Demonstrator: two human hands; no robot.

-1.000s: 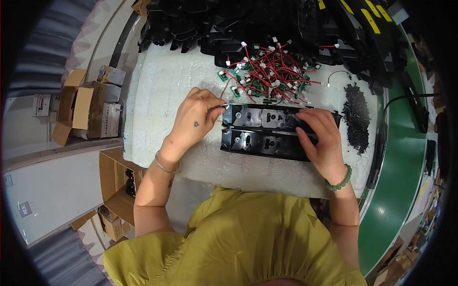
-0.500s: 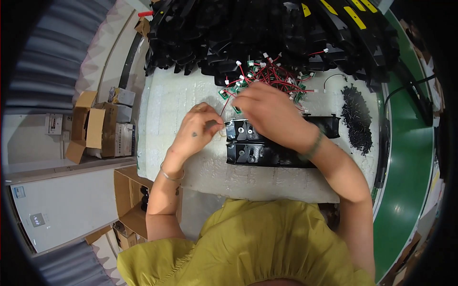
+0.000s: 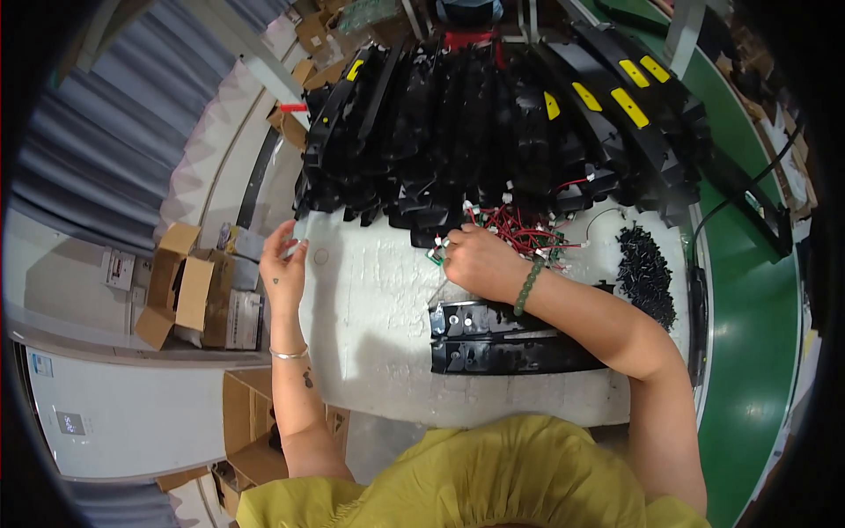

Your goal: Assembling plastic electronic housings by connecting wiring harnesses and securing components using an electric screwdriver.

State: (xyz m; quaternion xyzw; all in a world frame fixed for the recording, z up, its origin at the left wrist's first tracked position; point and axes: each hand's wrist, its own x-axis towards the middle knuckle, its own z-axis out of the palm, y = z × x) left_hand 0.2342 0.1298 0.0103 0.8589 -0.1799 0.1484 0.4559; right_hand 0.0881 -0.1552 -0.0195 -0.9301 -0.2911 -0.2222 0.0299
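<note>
The long black plastic panel (image 3: 515, 339) lies flat on the white work mat (image 3: 370, 299), its long axis running left to right, parallel to the mat's near edge and close to it. Just beyond the panel, the right hand (image 3: 471, 260) rests curled on the pile of red-wired connectors (image 3: 519, 233), fingers closed on a small green-tipped piece. Well left of the panel, the left hand (image 3: 283, 264) hovers at the mat's left edge, fingers pinched narrow; what it holds I cannot tell. Bare mat lies open between that hand and the panel. Beyond the panel stands a stack of black housings (image 3: 493, 123); right of it, black screws (image 3: 647, 268).
</note>
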